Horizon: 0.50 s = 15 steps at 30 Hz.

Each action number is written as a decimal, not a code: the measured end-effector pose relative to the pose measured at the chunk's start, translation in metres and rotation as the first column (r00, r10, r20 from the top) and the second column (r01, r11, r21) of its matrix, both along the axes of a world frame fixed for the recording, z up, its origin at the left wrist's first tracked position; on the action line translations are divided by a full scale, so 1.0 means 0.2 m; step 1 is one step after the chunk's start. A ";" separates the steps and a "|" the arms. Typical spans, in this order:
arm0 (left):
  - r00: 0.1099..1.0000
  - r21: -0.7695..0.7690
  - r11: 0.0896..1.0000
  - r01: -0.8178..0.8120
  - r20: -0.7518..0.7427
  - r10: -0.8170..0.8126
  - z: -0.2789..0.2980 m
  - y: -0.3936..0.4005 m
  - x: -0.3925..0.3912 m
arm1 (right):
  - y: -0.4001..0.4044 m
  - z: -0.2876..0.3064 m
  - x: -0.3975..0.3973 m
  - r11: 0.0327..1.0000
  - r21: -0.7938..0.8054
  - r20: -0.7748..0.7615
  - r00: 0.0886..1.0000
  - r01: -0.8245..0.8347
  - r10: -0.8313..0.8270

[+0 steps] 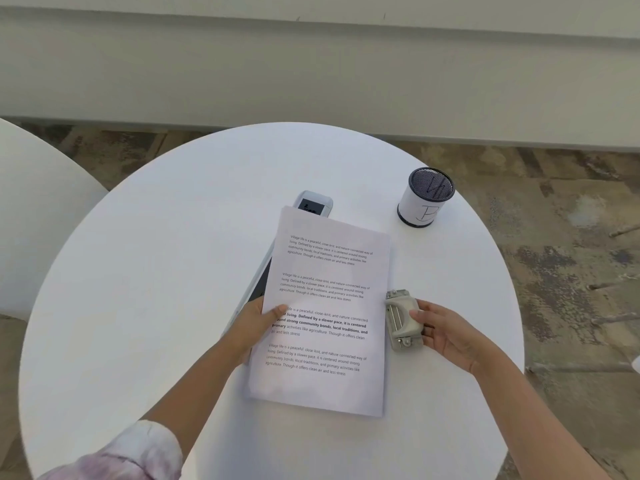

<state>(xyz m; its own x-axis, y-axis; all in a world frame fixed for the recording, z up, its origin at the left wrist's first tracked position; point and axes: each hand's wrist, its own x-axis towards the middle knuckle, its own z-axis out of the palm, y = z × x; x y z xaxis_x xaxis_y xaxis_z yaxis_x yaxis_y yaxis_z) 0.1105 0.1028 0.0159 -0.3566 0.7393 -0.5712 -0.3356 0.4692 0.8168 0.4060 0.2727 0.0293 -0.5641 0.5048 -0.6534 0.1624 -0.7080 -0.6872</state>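
Note:
A stack of printed white paper sheets (325, 299) is held over the round white table (156, 271). My left hand (258, 325) grips its left edge, thumb on top of the text. A grey hole punch (403, 320) sits against the stack's right edge, and my right hand (446, 332) holds it with the thumb on its top. Under the paper lies a long white device with a dark panel (313, 204), mostly hidden by the sheets.
A black mesh pen cup with a white label marked "B" (426, 199) stands at the table's back right. Part of a second white table (31, 209) shows at the left. A pale wall runs behind, above the worn floor (568, 244).

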 end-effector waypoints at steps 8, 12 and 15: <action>0.996 0.070 0.996 -0.058 0.070 0.053 -0.03 -0.03 0.14 | -0.05 -0.03 -0.05 0.997 -0.029 -0.088 0.993 0.078 -0.080; 0.992 0.068 0.992 -0.105 0.082 0.100 -0.06 -0.05 0.17 | -0.05 -0.03 -0.06 0.997 -0.022 -0.096 0.993 0.071 -0.073; 0.990 0.059 0.992 -0.111 0.088 0.105 -0.06 -0.05 0.17 | -0.04 -0.03 -0.06 0.998 -0.023 -0.091 0.994 0.055 -0.057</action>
<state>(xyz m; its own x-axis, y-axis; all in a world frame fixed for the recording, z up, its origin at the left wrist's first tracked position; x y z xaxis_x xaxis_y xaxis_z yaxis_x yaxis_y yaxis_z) 0.1437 0.0927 0.0033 -0.3887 0.7349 -0.5557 -0.4510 0.3741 0.8103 0.3936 0.2647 0.0234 -0.5931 0.5246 -0.6107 0.0593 -0.7281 -0.6829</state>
